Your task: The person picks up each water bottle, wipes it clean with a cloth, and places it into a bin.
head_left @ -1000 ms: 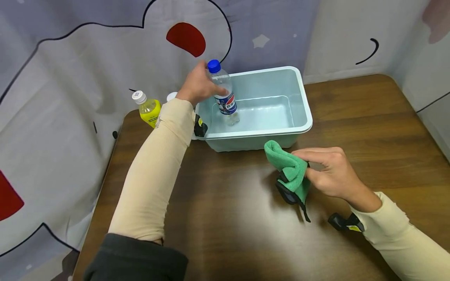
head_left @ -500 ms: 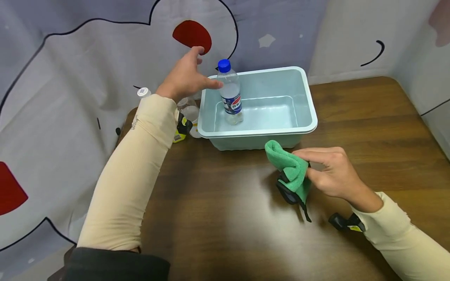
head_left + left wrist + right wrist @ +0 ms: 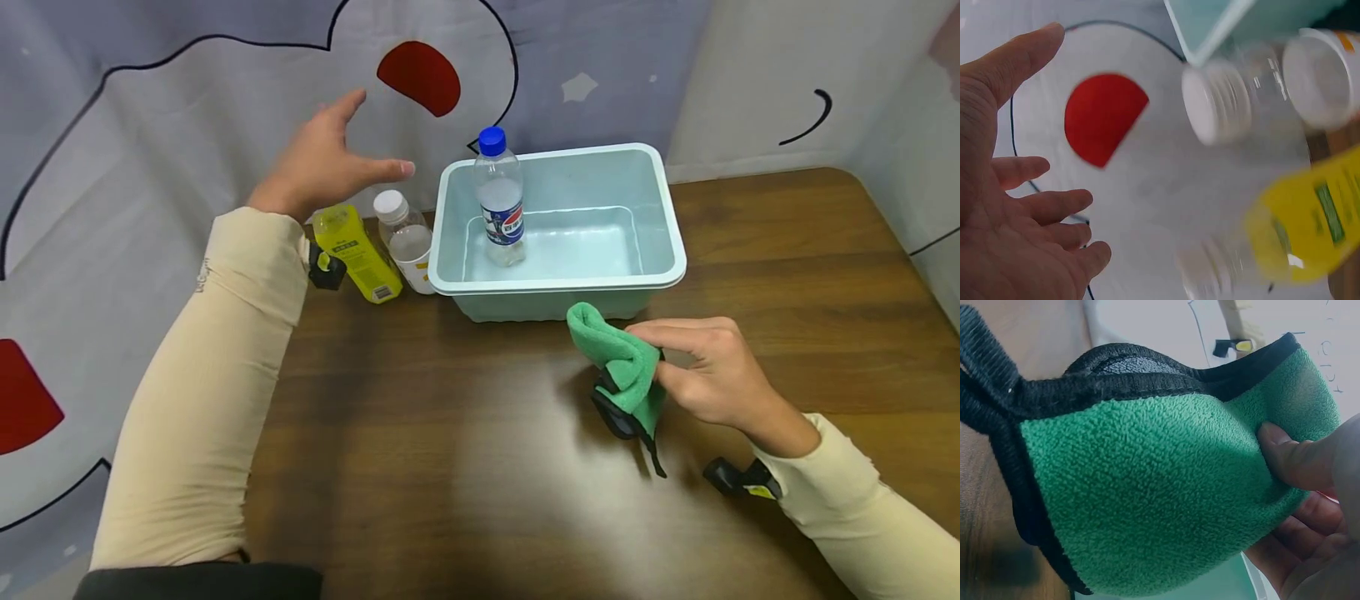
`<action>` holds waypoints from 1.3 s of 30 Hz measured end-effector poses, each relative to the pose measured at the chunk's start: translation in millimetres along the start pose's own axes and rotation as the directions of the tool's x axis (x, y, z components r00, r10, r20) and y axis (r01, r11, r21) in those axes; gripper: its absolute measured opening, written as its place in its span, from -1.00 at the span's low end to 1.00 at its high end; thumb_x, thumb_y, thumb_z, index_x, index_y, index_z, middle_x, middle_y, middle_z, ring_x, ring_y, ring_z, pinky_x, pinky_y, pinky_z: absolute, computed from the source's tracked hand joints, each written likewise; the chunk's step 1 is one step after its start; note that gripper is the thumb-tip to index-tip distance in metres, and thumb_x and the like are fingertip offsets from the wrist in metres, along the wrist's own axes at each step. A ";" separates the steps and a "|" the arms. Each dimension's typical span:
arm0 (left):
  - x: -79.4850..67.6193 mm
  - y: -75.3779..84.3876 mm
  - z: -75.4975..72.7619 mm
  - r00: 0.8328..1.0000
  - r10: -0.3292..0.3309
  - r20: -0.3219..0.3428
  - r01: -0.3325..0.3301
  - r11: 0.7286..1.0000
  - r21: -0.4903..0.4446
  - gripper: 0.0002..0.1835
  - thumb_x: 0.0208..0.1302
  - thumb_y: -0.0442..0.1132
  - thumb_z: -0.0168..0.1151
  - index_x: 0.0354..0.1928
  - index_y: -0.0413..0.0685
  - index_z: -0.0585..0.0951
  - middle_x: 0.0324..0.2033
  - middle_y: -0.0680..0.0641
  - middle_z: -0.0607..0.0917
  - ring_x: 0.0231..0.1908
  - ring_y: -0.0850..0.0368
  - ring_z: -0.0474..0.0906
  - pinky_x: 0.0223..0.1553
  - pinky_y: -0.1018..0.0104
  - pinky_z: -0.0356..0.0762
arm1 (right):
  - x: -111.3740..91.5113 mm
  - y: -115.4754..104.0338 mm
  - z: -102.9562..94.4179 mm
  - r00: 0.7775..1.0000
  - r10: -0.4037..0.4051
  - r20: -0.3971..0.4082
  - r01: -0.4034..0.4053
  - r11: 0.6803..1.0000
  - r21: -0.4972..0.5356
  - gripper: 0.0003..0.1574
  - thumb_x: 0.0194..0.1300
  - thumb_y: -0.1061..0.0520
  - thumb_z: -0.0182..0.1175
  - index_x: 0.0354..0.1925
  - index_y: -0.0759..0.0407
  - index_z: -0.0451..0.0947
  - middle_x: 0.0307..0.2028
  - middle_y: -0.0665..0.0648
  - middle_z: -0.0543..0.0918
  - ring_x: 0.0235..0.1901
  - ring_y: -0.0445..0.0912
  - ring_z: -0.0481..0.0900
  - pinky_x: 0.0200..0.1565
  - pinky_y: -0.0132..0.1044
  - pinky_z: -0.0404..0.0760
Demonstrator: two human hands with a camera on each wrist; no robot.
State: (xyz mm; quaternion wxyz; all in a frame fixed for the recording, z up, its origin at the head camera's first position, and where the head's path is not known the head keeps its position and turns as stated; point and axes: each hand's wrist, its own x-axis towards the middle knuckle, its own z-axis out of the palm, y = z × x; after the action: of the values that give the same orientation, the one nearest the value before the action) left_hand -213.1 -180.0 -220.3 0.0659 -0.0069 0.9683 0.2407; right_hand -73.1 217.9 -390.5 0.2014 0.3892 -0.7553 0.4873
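My left hand [image 3: 330, 162] is in the air above the yellow-labelled bottle, fingers spread, holding nothing. In the left wrist view, the yellow-labelled bottle [image 3: 1310, 219] and a clear bottle with a white cap [image 3: 1210, 103] lie beyond the fingers. A Pepsi bottle [image 3: 501, 196] with a blue cap stands upright inside the pale blue basin [image 3: 558, 286], near its left end. My right hand [image 3: 708, 367] pinches a folded green cloth [image 3: 630, 358] with black edging in front of the basin. The right wrist view shows the thumb pressed on the cloth's fuzzy green side [image 3: 1147, 487].
Left of the basin, the yellow-labelled bottle [image 3: 360, 254] and the white-capped bottle [image 3: 408, 242] stand side by side on the wooden table [image 3: 465, 467]. A patterned curtain [image 3: 187, 150] hangs close behind the table's back and left edges.
My left hand has let go of the Pepsi bottle, leaving it standing in the basin, and moved left over the other bottles. The right hand holds the cloth in about the same place.
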 end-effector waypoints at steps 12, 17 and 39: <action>-16.2 -49.9 -16.3 0.994 -0.104 -0.025 0.103 0.994 -0.048 0.25 0.26 0.29 0.38 0.70 0.20 -0.26 0.70 0.05 -0.18 0.69 -0.12 -0.15 0.64 -0.27 -0.01 | -0.3 -0.1 -1.3 1.000 0.011 0.019 -0.011 1.000 0.004 -0.49 -0.09 0.60 0.26 -0.15 0.32 0.80 -0.16 0.10 0.86 0.05 -0.47 0.70 0.13 -0.62 0.60; -22.1 -70.9 -11.3 0.989 -0.143 -0.048 0.139 0.988 -0.067 0.24 0.30 0.27 0.37 0.70 0.09 -0.26 0.70 -0.02 -0.16 0.68 -0.16 -0.16 0.63 -0.28 -0.01 | 0.0 -1.4 -0.9 0.999 0.032 0.032 -0.032 0.999 0.000 -0.49 -0.08 0.60 0.25 -0.15 0.31 0.81 -0.17 0.10 0.86 0.03 -0.48 0.69 0.11 -0.62 0.61; -21.4 -116.0 48.5 0.973 -0.156 -0.172 0.067 0.898 -0.434 -0.34 0.29 0.22 0.41 0.28 -0.04 0.65 0.00 0.19 0.73 0.03 0.26 0.54 0.09 0.36 0.48 | -8.0 -3.5 -1.2 1.000 0.025 0.012 -0.025 1.000 -0.016 -0.48 -0.10 0.60 0.21 -0.16 0.33 0.80 -0.19 0.12 0.86 0.04 -0.50 0.68 0.11 -0.63 0.61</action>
State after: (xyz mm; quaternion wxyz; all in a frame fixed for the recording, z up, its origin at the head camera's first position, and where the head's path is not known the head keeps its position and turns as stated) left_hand -180.7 -260.3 -313.9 -0.0224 -0.1012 0.8921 0.4398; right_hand -65.5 221.3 -393.4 0.1939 0.3810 -0.7652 0.4813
